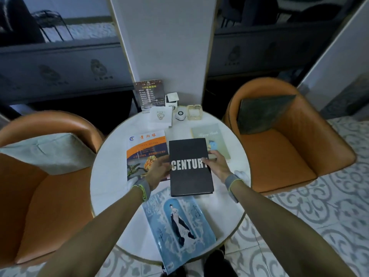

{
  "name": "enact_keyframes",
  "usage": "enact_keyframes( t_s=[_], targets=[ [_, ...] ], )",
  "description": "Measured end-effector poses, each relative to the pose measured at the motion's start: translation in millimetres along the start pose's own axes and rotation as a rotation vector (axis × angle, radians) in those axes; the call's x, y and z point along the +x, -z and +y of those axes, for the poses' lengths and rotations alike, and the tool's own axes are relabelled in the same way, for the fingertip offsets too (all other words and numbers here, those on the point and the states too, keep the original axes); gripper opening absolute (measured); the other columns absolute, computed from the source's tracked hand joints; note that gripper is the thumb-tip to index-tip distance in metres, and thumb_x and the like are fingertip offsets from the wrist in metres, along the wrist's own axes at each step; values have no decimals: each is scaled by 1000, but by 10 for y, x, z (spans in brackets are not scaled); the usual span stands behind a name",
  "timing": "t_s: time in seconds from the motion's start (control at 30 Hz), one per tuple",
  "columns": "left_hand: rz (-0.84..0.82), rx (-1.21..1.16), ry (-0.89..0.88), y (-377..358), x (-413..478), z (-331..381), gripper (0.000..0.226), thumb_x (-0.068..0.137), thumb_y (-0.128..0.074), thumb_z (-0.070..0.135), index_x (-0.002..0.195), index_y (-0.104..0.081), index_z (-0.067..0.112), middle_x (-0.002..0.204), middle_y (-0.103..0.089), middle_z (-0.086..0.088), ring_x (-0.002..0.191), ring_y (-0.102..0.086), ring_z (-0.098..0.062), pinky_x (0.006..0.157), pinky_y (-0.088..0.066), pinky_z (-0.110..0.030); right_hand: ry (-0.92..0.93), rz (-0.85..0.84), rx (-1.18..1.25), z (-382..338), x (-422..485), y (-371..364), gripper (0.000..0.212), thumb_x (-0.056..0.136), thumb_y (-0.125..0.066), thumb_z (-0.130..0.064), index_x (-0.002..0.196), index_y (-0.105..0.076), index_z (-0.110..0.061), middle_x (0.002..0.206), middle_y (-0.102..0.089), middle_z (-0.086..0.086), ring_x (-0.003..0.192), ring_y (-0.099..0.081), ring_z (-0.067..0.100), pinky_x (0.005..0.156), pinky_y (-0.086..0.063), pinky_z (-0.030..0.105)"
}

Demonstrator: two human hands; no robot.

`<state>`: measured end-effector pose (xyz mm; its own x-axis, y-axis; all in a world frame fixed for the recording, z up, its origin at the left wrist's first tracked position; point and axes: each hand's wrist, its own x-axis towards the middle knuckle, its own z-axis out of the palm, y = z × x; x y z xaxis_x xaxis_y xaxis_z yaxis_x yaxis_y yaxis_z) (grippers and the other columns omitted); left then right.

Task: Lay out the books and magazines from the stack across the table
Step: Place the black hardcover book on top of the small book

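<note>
A black book (189,176) with white "CENTURY" lettering lies at the middle of the round white table (107,176). My left hand (159,169) grips its left edge and my right hand (215,163) grips its right edge. Left of it lies a magazine (145,148) with an orange and white cover. A pale green book (214,136) with a blue bird sits to the right, partly under the black book and my right hand. A light blue magazine (179,226) lies at the table's near edge, overhanging it.
At the table's far side stand a dark menu card (149,92), a white box (171,98), a white card (161,116), a round white device (180,114) and a glass ashtray (194,112). Orange armchairs (289,148) (40,196) flank the table.
</note>
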<state>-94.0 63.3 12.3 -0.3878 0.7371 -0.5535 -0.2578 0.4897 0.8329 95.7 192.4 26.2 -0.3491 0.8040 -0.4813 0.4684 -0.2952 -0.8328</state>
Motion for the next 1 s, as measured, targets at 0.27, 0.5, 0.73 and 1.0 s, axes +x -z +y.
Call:
enact_keyframes(
  t_s=[0.27, 0.5, 0.73, 1.0],
  targets=[
    [48, -46, 1, -373, 417, 456, 49, 97, -51, 0, 144, -49, 10, 122, -71, -19, 105, -66, -27, 98, -54, -43, 22, 54, 11, -276, 450, 400, 36, 93, -69, -19, 128, -64, -9, 114, -74, 23, 107, -71, 39, 102, -54, 49],
    [101, -48, 19, -839, 741, 662, 51, 97, -47, -3, 147, -43, 6, 118, -66, -23, 104, -62, -27, 102, -52, -43, 4, 48, 28, -275, 928, 741, 35, 96, -64, -15, 130, -64, -6, 105, -71, 26, 109, -68, 44, 102, -53, 53],
    [165, -28, 36, -1204, 1191, 779, 58, 96, -48, -10, 150, -40, 7, 109, -62, -14, 92, -62, -23, 86, -53, -33, 1, -12, -13, -258, 1443, 990, 35, 97, -61, -11, 131, -64, -7, 119, -73, 16, 114, -69, 34, 104, -53, 46],
    [195, 16, 62, -1408, 1519, 648, 69, 90, -45, -21, 153, -38, 5, 137, -60, -27, 108, -62, -29, 104, -51, -46, -4, -47, -86, -125, 1744, 1043, 40, 92, -62, -9, 132, -64, -6, 123, -73, 12, 118, -67, 31, 106, -50, 47]
  ],
)
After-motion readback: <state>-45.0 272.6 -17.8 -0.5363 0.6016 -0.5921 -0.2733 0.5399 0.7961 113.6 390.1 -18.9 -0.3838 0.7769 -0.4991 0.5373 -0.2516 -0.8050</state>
